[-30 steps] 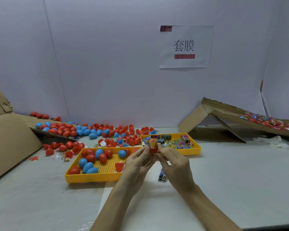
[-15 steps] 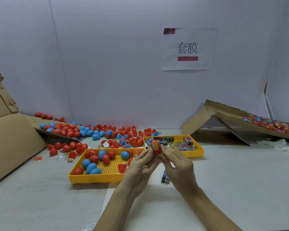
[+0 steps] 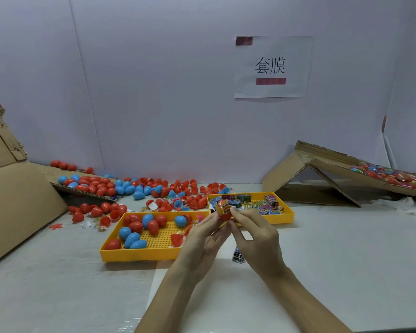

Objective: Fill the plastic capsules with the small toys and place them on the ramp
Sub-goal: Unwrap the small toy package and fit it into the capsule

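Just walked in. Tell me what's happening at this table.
A person pinches a red capsule with a printed wrap on it between left hand and right hand, above the table. Ahead sit a yellow tray of red and blue capsules and a second yellow tray of small packets. Loose capsules lie behind. The cardboard ramp on the right already carries a batch.

Entry: I am reading two black characters, 套膜, on the white paper sheet [image 3: 273, 67] that is hanging on the back wall [image 3: 154, 92]. The red bar under them and the dark red patch at the sheet's top left corner are showing nothing legible. Print on the capsule [image 3: 223, 209] wrapper and on the packets [image 3: 250, 204] in the right yellow tray [image 3: 289, 216] is coming through too small and blurred to read.
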